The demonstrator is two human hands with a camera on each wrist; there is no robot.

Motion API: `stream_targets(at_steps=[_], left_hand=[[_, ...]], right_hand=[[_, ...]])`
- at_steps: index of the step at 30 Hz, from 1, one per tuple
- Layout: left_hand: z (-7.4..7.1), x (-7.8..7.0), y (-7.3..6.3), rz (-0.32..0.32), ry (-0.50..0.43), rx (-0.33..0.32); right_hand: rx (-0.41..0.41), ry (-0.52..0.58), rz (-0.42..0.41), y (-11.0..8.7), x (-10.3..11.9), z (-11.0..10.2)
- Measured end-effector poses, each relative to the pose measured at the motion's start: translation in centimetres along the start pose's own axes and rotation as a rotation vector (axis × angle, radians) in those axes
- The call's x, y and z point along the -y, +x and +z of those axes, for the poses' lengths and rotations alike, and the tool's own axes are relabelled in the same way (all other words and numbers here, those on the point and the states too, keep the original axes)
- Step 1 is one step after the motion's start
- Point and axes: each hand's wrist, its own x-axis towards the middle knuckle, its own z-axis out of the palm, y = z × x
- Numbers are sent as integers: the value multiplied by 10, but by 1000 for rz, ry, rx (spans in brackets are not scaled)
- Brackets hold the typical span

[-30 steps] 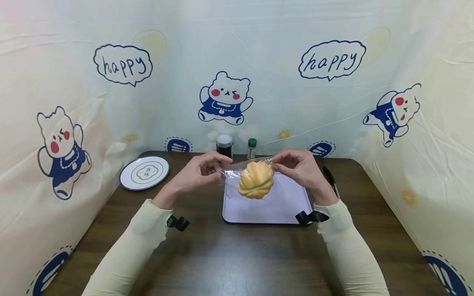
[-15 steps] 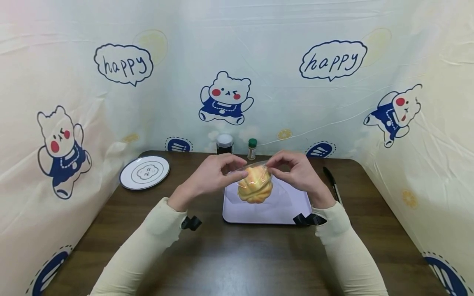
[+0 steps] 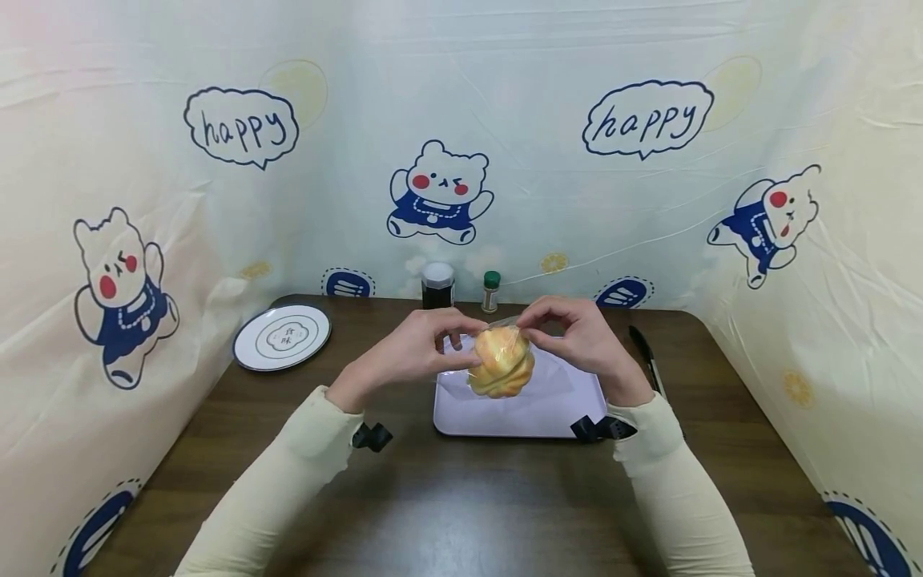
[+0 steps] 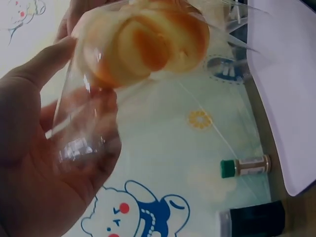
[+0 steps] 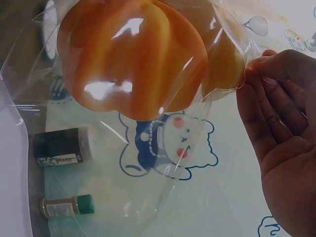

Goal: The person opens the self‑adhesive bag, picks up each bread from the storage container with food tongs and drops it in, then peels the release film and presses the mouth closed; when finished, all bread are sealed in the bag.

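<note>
A golden, ridged bread roll (image 3: 502,361) hangs inside a clear plastic bag (image 5: 173,163) above the lavender tray (image 3: 519,421). On its left side, my left hand (image 3: 414,350) holds the bagged bread with the thumb in front and the fingers behind the film, as the left wrist view (image 4: 49,148) shows. My right hand (image 3: 577,340) pinches the bag's upper right edge between thumb and forefinger, its other fingers curled loosely behind. In the right wrist view, the bread (image 5: 138,59) fills the upper part, under shiny film.
A white plate (image 3: 282,336) with a dark rim lies at the back left. A dark jar (image 3: 437,287) with a pale lid and a small green-capped spice bottle (image 3: 491,291) stand at the back. A black-handled knife (image 3: 643,349) lies right of the tray. Printed cloth surrounds the table.
My left hand has moved right, from the bag's loose left end up to the bread. The bread has turned a little in the bag. My right hand has shifted slightly left.
</note>
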Motion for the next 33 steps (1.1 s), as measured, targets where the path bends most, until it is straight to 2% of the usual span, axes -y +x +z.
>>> stream_targets(at_steps=[4,13,20,28,33], left_hand=[[-4,6,-5,12,-9,18],[-6,19,-13,-84,-12,-9],[-13,26,-20,-114,-22,-23],[-18,33,-24,-127,-82,-79],[-20,36,-26,-129,-131,-128]], right_hand=[[-21,7,15,-2,0,-3],[-85,7,59,-7,-1,-9],[-141,20,85,-10,-4,-16],[-100,-1,121,-12,-8,-18],[-119,-15,111,-12,-11,-18]])
